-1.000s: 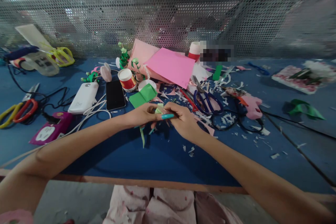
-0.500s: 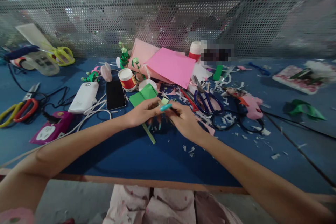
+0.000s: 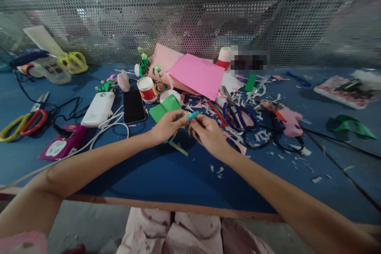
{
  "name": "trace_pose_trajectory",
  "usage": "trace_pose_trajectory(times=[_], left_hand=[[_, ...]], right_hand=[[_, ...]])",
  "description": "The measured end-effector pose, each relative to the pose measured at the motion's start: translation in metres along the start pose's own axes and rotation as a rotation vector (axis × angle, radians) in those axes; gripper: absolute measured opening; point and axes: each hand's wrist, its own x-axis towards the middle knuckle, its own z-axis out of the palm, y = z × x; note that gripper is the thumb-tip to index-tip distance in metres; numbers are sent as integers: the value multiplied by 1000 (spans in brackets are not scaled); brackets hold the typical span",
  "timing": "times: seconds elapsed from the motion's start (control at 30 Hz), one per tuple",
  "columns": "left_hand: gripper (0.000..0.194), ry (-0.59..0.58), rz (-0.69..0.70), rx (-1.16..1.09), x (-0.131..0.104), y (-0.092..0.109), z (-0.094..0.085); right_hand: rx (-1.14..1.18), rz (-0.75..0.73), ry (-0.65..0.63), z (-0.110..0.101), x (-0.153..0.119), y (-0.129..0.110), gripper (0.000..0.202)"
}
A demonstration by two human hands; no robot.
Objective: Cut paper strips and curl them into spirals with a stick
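Above the front middle of the blue table, my left hand [image 3: 166, 127] and my right hand [image 3: 209, 134] meet with fingertips pinched together. Both are closed around a pale green paper strip [image 3: 179, 149], mostly hidden by the fingers; one end slants out below my left hand. A long turquoise nail [image 3: 192, 116] shows on my left thumb, between the hands. Just behind my left hand lies a folded green paper sheet [image 3: 165, 107]. Scissors with blue handles [image 3: 238, 116] rest beyond my right hand, among white paper scraps.
Pink paper sheets [image 3: 198, 75] and a red-and-white tub [image 3: 147, 89] stand behind the hands. To the left are a black phone [image 3: 133, 106], a white power bank [image 3: 99, 109], a purple power socket [image 3: 64, 143] and cables. At right lies a pink glue gun [image 3: 291, 122] with its cord.
The pale green paper has turned between my fingers and shows less above them. Its hanging end has swung right and up. My fingertips have drawn closer together, and the view has shifted slightly.
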Motion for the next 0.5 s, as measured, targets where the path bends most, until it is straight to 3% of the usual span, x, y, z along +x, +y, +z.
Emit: trace_pose_trajectory(times=[0.27, 0.5], left_hand=[[34, -47, 68, -163, -4, -13, 8], [29, -129, 73, -206, -1, -11, 5]], right_hand=[[25, -24, 88, -1, 1, -2, 40], [-12, -69, 151, 1, 2, 8, 38]])
